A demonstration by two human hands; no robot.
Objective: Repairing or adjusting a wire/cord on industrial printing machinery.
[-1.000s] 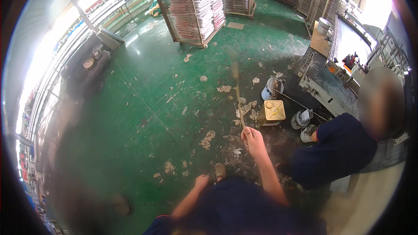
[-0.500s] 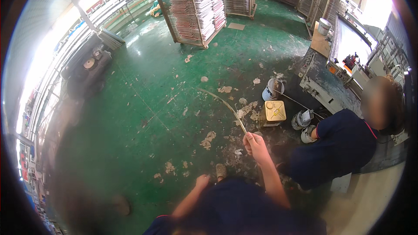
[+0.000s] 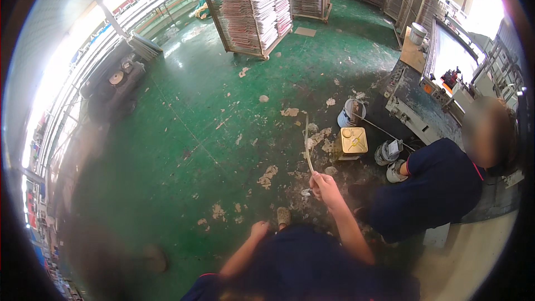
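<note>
My right hand [image 3: 325, 187] is raised in front of me and grips the lower end of a thin pale stick [image 3: 306, 144] that points up and away over the floor. My left hand [image 3: 258, 229] rests low by my knee, fingers closed, with nothing visible in it. Beyond the stick's tip a yellow square can [image 3: 353, 142] and a small grey bucket [image 3: 351, 113] stand on the green floor [image 3: 212, 128], which is worn and flecked with pale patches.
Another person in dark blue clothes [image 3: 440, 189] crouches to my right beside a grey machine [image 3: 423, 95]. Tall racks of stacked sheets [image 3: 251, 8] stand at the far end. Dark equipment [image 3: 111, 86] lies along the left wall.
The stick in my right hand has swung from pointing left-up to nearly upright. The hand itself has hardly shifted.
</note>
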